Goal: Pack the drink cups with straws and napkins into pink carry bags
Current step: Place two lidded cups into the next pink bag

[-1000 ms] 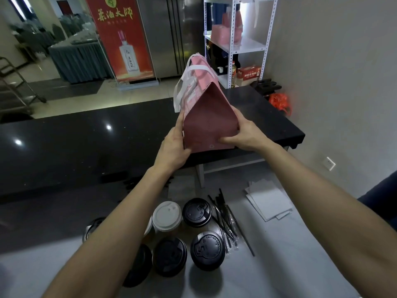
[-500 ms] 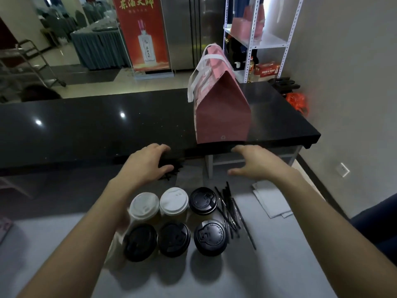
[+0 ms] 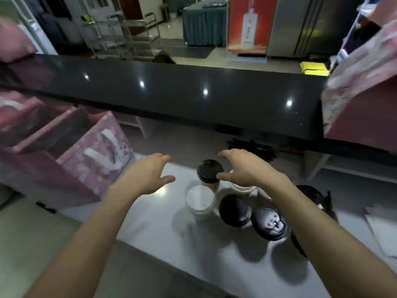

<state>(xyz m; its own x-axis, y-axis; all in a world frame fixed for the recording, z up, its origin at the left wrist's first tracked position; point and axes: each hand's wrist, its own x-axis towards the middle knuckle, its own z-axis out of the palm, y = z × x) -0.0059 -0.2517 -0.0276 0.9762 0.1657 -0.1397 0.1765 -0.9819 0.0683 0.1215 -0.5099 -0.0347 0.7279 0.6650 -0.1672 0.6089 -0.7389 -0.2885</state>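
Note:
Several lidded drink cups stand on the white table point(image 3: 150, 224): a black-lidded cup point(image 3: 209, 171) at the back, a white-lidded cup point(image 3: 200, 201) in front of it, and black lids point(image 3: 234, 210) to the right. My left hand point(image 3: 150, 176) hovers open left of the cups. My right hand point(image 3: 242, 168) hovers open, its thumb by the black-lidded cup's rim, holding nothing. Open pink carry bags point(image 3: 94, 153) stand at the left. A closed pink bag point(image 3: 361, 100) sits on the black counter point(image 3: 171, 93) at the right. Black straws point(image 3: 253, 147) lie behind my right hand.
White napkins point(image 3: 382, 229) lie at the table's right edge. Beyond the counter are metal trolleys point(image 3: 129, 35), a red banner stand point(image 3: 249, 24) and a steel fridge point(image 3: 311, 24). The picture is blurred by motion.
Both hands let go of the closed pink bag on the counter and drew back over the cups. The view swung left, bringing the open pink bags into sight.

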